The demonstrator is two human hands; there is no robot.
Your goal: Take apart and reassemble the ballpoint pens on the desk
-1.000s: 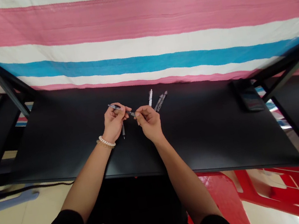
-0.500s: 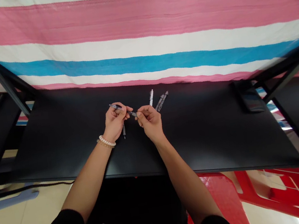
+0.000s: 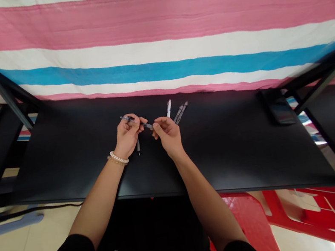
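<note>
My left hand point(image 3: 128, 136) pinches a dark, partly clear pen point(image 3: 147, 125) that slants down to the right above the table. The fingertips of my right hand point(image 3: 168, 135) are closed at the pen's lower right end, its grey tip part. A second pen point(image 3: 138, 147) lies on the table below my left hand, partly covered by it. Just beyond my right hand lie a white pen point(image 3: 169, 108) and two dark grey pens point(image 3: 181, 112) side by side, their near ends hidden by the hand.
The black table point(image 3: 238, 143) reaches across the view. At its right end lies a dark phone-like slab point(image 3: 277, 107) beside a black metal frame. A striped sheet point(image 3: 154, 50) hangs along the back edge. Red plastic stools point(image 3: 252, 223) stand below the front right.
My right fingertips have shifted slightly along the pen's end, so more of its grey tip shows. My left hand keeps its pinch, almost unmoved. The pens on the table stay put.
</note>
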